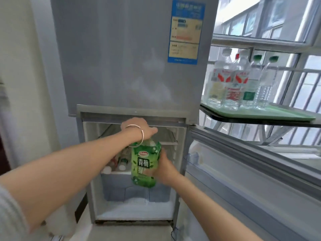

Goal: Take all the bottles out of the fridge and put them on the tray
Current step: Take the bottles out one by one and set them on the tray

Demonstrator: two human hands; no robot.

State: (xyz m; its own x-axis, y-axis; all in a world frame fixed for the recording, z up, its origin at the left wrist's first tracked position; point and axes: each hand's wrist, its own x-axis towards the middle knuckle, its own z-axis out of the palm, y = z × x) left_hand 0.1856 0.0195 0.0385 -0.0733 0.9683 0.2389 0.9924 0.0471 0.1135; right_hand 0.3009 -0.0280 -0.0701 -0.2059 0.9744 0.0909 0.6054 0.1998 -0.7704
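Green bottle [145, 164] labelled 青梅: left grip [139, 131] clasps its top, right grip [164, 168] its body.

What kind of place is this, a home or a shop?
Probably a home, perhaps a kitchen corner: a small household fridge, a barred window beside it, and water bottles on a green tray.

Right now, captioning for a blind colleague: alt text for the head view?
Left hand grips the top, right hand the side, of a green-labelled bottle at the open fridge; more bottles sit inside, water bottles stand on the green tray.
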